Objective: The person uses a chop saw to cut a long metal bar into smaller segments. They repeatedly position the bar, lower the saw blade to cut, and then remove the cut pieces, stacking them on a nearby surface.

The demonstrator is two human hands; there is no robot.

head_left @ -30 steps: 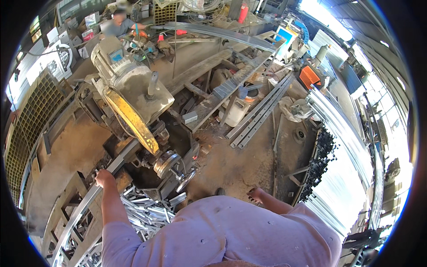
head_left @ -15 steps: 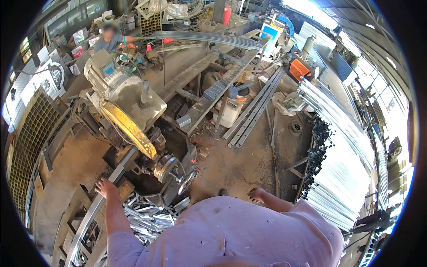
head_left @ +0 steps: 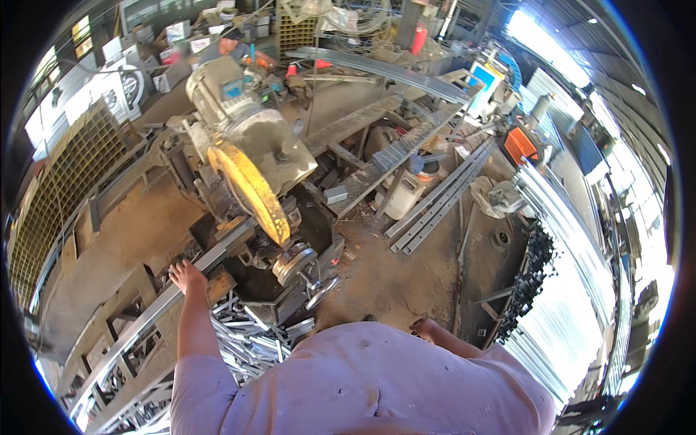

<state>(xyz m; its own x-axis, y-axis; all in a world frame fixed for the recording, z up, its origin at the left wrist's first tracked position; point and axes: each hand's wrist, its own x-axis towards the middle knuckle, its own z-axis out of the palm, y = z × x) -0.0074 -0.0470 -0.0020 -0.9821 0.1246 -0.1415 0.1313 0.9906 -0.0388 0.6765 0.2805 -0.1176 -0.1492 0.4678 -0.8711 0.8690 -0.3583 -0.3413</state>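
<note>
My left hand [head_left: 188, 277] lies over a long square metal tube [head_left: 161, 303], its fingers gripped across the top. The tube slants up into a cut-off saw with a yellow blade guard [head_left: 250, 192] and a bulky grey motor [head_left: 217, 83]. Beside the guard sit the saw's round clamp [head_left: 293, 262] and handwheel [head_left: 321, 293]. Below them lies a heap of short cut metal pieces [head_left: 250, 341]. Away from the saw, my right hand [head_left: 426, 330] hangs low by my body, its fingers loosely bent and partly hidden; nothing shows in it.
A stack of long metal tubes [head_left: 558, 312] stands at the right. Perforated bars [head_left: 442, 196] and a white bucket [head_left: 401, 196] lie beyond the saw. Another person [head_left: 228, 47] is behind the motor. A slatted wooden-looking frame [head_left: 134, 319] supports the tube at left.
The view has turned a little left, so the saw and stacks sit farther right in it. My left hand stays on the tube; my right hand is slightly lower and more tucked in.
</note>
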